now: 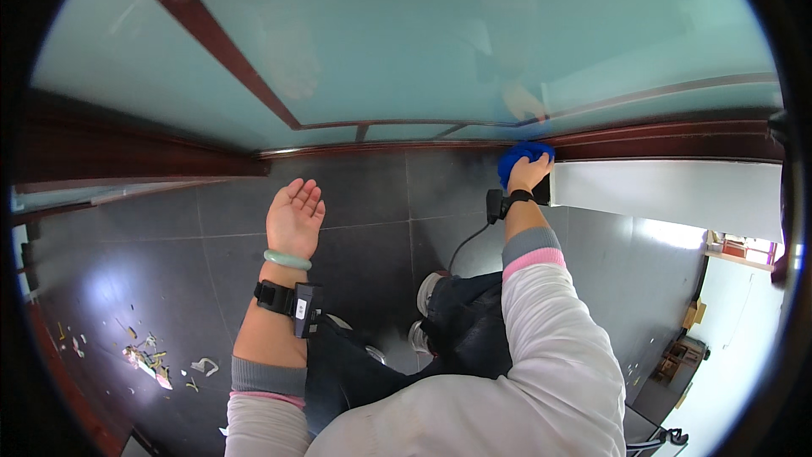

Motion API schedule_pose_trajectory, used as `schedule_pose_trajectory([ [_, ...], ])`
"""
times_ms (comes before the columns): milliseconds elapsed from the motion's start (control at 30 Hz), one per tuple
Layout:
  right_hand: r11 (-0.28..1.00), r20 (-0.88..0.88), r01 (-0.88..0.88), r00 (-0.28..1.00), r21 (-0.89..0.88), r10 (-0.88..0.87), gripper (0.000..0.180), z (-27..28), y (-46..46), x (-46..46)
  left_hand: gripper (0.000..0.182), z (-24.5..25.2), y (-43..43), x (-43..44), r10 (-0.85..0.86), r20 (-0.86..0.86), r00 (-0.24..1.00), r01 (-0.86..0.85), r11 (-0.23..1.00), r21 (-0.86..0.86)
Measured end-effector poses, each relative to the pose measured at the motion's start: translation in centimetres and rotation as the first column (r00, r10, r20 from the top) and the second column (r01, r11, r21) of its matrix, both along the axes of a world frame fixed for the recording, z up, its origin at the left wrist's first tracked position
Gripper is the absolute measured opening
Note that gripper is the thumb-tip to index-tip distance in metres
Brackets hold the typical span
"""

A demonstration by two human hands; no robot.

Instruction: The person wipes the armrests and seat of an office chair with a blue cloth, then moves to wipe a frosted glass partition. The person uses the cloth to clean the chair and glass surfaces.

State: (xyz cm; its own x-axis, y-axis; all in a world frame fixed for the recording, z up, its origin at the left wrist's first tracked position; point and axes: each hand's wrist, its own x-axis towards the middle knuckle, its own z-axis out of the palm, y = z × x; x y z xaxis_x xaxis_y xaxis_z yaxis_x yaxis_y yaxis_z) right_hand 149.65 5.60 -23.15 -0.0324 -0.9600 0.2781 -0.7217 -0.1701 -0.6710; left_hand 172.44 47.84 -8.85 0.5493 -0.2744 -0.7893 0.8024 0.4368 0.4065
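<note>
My right hand point(531, 172) holds a bunched blue cloth point(511, 161) against the dark red frame at the lower edge of a large glass panel point(406, 44). A black device is strapped to that wrist, with a cable running down from it. My left hand point(294, 216) hangs palm up above the dark tiled floor, fingers slightly curled, holding nothing. A pale green bangle point(287, 259) and a strapped black device point(307, 310) are on the left arm. The glass reflects both hands faintly.
Dark red frame rails point(666, 139) border the glass on both sides. A white panel point(666, 197) stands at the right. Scraps of litter point(147, 365) lie on the tiled floor point(361, 254) at the lower left. Cardboard boxes point(694, 314) stand along the far right wall.
</note>
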Motion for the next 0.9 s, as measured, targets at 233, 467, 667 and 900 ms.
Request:
schedule_pose_trajectory([
  [233, 0.796, 0.006, 0.078, 0.995, 0.6, -0.102, 0.056, -1.8, 2.9, 6.0, 0.034, -0.2, 0.5, -0.3, -0.038, 0.022, 0.999, 0.037, 0.998, 0.047],
  [467, 0.906, -0.071, -0.131, 0.982, 0.403, 0.173, 0.059, -3.4, 6.2, 4.2, 0.031, -0.3, 1.2, 0.9, -0.018, 0.026, 0.999, 0.016, 0.996, 0.083],
  [667, 0.917, -0.156, 0.046, 0.988, 0.396, 0.017, 0.061, -1.9, 2.7, 3.3, 0.026, -0.2, 0.6, 0.5, -0.05, 0.043, 0.998, 0.049, 0.998, 0.031],
  [900, 0.918, -0.429, 0.005, 0.885, 0.398, 0.181, 0.047, -0.4, 4.1, 3.6, 0.026, -0.3, 0.5, 0.3, -0.07, 0.057, 0.996, 0.067, 0.997, 0.041],
])
